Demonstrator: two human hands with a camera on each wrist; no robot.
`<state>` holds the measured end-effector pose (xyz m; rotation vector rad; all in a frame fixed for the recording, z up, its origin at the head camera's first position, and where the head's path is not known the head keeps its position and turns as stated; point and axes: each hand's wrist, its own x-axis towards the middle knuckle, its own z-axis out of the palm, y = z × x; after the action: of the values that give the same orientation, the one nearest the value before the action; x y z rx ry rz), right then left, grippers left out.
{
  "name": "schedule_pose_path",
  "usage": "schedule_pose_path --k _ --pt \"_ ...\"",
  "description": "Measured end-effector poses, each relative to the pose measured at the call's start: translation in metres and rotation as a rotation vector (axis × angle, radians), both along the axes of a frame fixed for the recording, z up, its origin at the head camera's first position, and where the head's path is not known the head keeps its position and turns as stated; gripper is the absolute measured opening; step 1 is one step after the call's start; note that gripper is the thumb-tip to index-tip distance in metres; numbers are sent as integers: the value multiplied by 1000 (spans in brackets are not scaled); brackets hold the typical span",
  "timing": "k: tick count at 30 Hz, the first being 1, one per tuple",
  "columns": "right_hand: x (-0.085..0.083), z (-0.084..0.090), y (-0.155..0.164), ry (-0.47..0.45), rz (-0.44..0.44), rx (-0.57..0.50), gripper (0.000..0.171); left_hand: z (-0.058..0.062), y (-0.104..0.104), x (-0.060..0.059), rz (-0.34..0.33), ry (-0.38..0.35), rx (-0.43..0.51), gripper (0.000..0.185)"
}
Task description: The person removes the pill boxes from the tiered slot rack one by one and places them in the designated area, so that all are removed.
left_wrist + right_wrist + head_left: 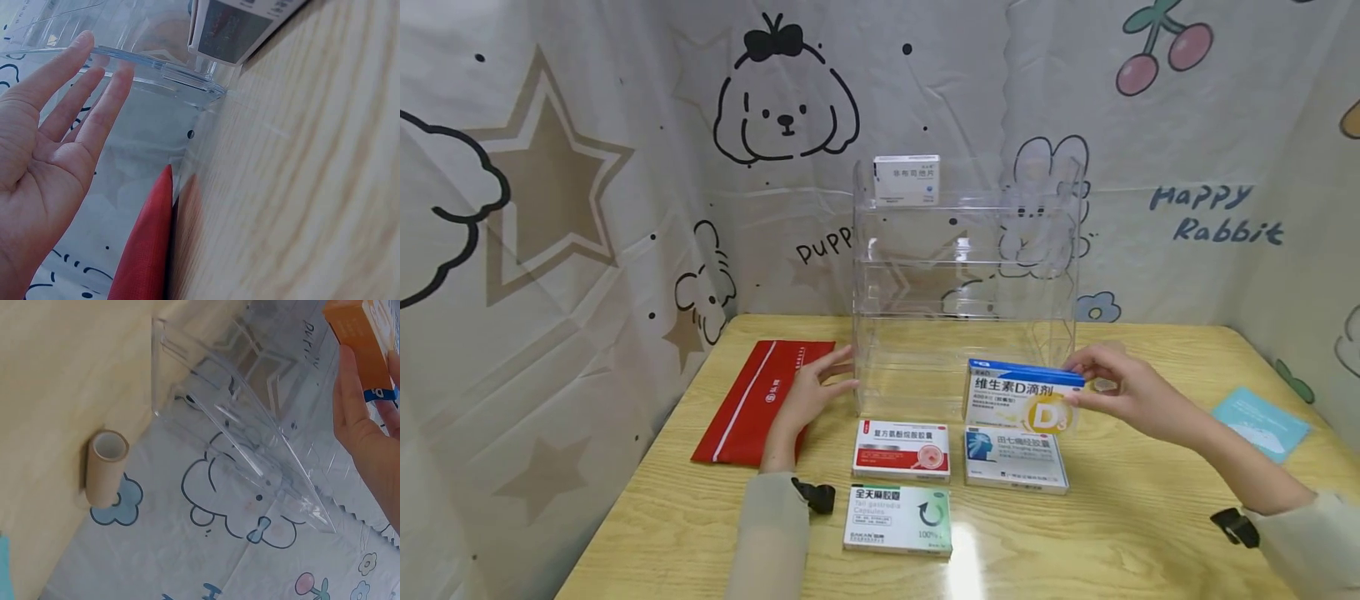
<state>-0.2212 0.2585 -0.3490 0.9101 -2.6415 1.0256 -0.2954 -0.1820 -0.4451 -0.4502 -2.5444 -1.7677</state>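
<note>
My right hand (pixel 1131 392) pinches a white, blue-topped vitamin D drops box (pixel 1011 398) by its right end, holding it upright at the front right of the clear tiered display rack (pixel 970 265). The box's orange end (pixel 361 344) shows in the right wrist view. At the rack's left side, my left hand (pixel 808 390) has its fingers extended, with fingertips (pixel 82 41) right at the clear edge. A small white medicine box (pixel 907 181) stands on the top tier. In front of the rack lie a red-and-white capsule box (pixel 901 458) and a blue-and-white capsule box (pixel 1017 467).
A green-and-white capsule box (pixel 898 529) lies nearest the front. Left of the rack is a flat red pouch (pixel 752 408). A light blue packet (pixel 1262 423) lies at the right. A cardboard tube (pixel 104 478) stands on the table right of the rack. Printed cloth (pixel 1187 150) hangs behind.
</note>
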Motion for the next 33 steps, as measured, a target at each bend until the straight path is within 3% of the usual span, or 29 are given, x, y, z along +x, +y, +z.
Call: schedule_pose_path --k 3,10,15,33 --pt "10 -9 -1 -48 44 -14 23 0 0 0 3 -8 3 65" --pt "33 -29 -2 -258 159 -42 23 -1 0 0 4 -11 2 65" --pt "43 -41 -1 -338 204 -45 24 0 0 0 3 -10 2 64" --pt "63 -65 3 -427 264 -22 19 -1 -1 -2 -14 -12 21 64"
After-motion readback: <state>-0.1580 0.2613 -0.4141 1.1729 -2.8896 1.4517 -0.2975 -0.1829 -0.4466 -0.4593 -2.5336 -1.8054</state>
